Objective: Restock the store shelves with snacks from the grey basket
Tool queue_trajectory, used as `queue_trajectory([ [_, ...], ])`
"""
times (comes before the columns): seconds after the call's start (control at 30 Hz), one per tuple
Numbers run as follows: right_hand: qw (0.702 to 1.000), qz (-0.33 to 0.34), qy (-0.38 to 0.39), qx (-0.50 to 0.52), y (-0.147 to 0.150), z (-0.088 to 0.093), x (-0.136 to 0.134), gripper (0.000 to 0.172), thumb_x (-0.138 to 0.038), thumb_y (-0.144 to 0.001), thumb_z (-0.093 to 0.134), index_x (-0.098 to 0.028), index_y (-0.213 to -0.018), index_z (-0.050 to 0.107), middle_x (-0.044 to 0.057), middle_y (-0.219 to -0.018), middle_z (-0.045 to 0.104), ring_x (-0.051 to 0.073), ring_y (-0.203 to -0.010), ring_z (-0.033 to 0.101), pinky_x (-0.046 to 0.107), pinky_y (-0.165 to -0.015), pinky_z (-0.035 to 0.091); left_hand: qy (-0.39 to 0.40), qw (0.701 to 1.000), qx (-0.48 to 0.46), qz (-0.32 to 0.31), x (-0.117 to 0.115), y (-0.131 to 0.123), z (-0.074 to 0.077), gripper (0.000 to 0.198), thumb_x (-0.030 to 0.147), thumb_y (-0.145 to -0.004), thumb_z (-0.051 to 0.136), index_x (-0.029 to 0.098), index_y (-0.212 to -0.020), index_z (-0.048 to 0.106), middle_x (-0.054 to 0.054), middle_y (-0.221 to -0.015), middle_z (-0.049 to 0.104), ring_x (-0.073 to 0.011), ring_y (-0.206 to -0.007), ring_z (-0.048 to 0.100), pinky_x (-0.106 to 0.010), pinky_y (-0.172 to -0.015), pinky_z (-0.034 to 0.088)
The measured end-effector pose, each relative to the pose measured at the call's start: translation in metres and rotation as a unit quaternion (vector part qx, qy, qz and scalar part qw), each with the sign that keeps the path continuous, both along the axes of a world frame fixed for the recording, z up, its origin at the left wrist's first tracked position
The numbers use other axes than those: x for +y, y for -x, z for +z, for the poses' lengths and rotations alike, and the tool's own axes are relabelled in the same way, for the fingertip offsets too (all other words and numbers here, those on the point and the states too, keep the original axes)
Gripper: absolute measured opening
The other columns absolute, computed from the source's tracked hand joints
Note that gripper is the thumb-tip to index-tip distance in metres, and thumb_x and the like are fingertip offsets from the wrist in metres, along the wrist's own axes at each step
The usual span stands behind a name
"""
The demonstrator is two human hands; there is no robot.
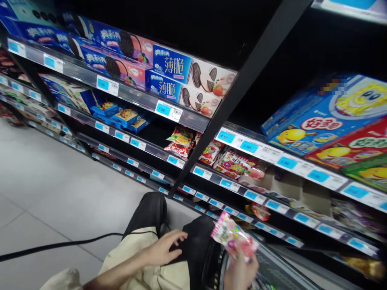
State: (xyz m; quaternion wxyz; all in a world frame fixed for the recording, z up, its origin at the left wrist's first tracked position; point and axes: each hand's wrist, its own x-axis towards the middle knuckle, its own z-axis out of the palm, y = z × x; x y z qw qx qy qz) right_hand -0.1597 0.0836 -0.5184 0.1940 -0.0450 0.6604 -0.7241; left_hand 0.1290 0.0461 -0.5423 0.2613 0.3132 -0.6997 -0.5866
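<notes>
My right hand is closed on the lower end of a pink and white candy bag, which tilts up and to the left; both are a little blurred. Over my black trouser leg, near the knee, my left hand holds nothing, with its fingers apart. Just below the bag is the black edge of a dark container, partly hidden by my right hand and arm. Similar pink and white candy bags stand on the shelf ahead.
Blue cookie boxes sit on the upper shelf at centre left. Blue and red snack boxes stand at the right. A black upright post divides the shelves. A black cable crosses above the grey tiled floor.
</notes>
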Motion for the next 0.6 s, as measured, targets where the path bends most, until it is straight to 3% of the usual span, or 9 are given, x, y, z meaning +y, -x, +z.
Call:
queue_trajectory([
  [0.03,0.999,0.012,0.008,-0.046,-0.025,-0.001,-0.009,0.065,-0.033,-0.048,0.092,-0.023,-0.104,0.061,0.003,-0.102,0.069,0.019,-0.077,0.068,0.029,-0.059,0.061,-0.037,0.999,0.028,0.028,0.000,0.003,-0.005,0.062,0.027,-0.088,0.071,0.030,-0.148,0.054,-0.011,-0.147,0.060,-0.0239,-0.125,0.064,-0.038,-0.103,0.057],
  [0.1,0.983,0.125,0.012,-0.133,-0.081,-0.004,-0.021,0.062,-0.031,-0.051,0.093,-0.023,-0.103,0.062,0.001,-0.097,0.072,0.020,-0.081,0.072,0.030,-0.067,0.063,-0.109,0.987,0.092,0.078,-0.002,0.009,-0.015,0.073,0.039,-0.085,0.079,0.027,-0.151,0.051,-0.014,-0.154,0.055,-0.0298,-0.136,0.058,-0.046,-0.111,0.053],
  [0.17,0.949,0.250,0.007,-0.193,-0.138,-0.008,-0.027,0.064,-0.034,-0.059,0.093,-0.024,-0.113,0.062,0.003,-0.104,0.076,0.022,-0.088,0.075,0.031,-0.074,0.063,-0.177,0.964,0.139,0.143,-0.005,0.010,-0.019,0.070,0.053,-0.085,0.078,0.021,-0.145,0.059,-0.016,-0.148,0.061,-0.0336,-0.139,0.056,-0.052,-0.118,0.045],
  [0.27,0.906,0.347,0.010,-0.243,-0.196,-0.008,-0.025,0.066,-0.039,-0.067,0.091,-0.025,-0.124,0.062,0.007,-0.110,0.078,0.024,-0.094,0.076,0.032,-0.076,0.062,-0.279,0.909,0.173,0.257,-0.012,0.000,-0.012,0.071,0.067,-0.081,0.077,0.013,-0.128,0.072,-0.018,-0.129,0.074,-0.0389,-0.134,0.060,-0.056,-0.121,0.041],
  [0.33,0.882,0.400,0.027,-0.247,-0.211,-0.002,-0.023,0.067,-0.040,-0.070,0.091,-0.023,-0.129,0.064,0.009,-0.113,0.078,0.026,-0.100,0.076,0.033,-0.080,0.062,-0.327,0.874,0.205,0.296,-0.017,-0.013,-0.003,0.073,0.065,-0.072,0.085,0.010,-0.119,0.075,-0.019,-0.122,0.076,-0.0409,-0.130,0.063,-0.056,-0.118,0.044],
  [0.43,0.849,0.474,0.026,-0.231,-0.203,0.010,-0.024,0.064,-0.042,-0.070,0.092,-0.020,-0.126,0.069,0.010,-0.109,0.079,0.027,-0.096,0.076,0.035,-0.079,0.062,-0.351,0.839,0.287,0.301,-0.024,-0.029,0.013,0.069,0.055,-0.068,0.093,0.009,-0.116,0.075,-0.018,-0.123,0.076,-0.0389,-0.125,0.067,-0.052,-0.117,0.047],
  [0.6,0.817,0.554,-0.014,-0.159,-0.175,0.019,-0.027,0.045,-0.055,-0.075,0.087,-0.016,-0.095,0.080,0.007,-0.075,0.077,0.020,-0.064,0.071,0.031,-0.062,0.059,-0.411,0.792,0.385,0.235,-0.034,-0.037,0.029,0.057,0.052,-0.088,0.076,0.007,-0.123,0.071,-0.019,-0.124,0.076,-0.0370,-0.124,0.068,-0.051,-0.116,0.048],
])
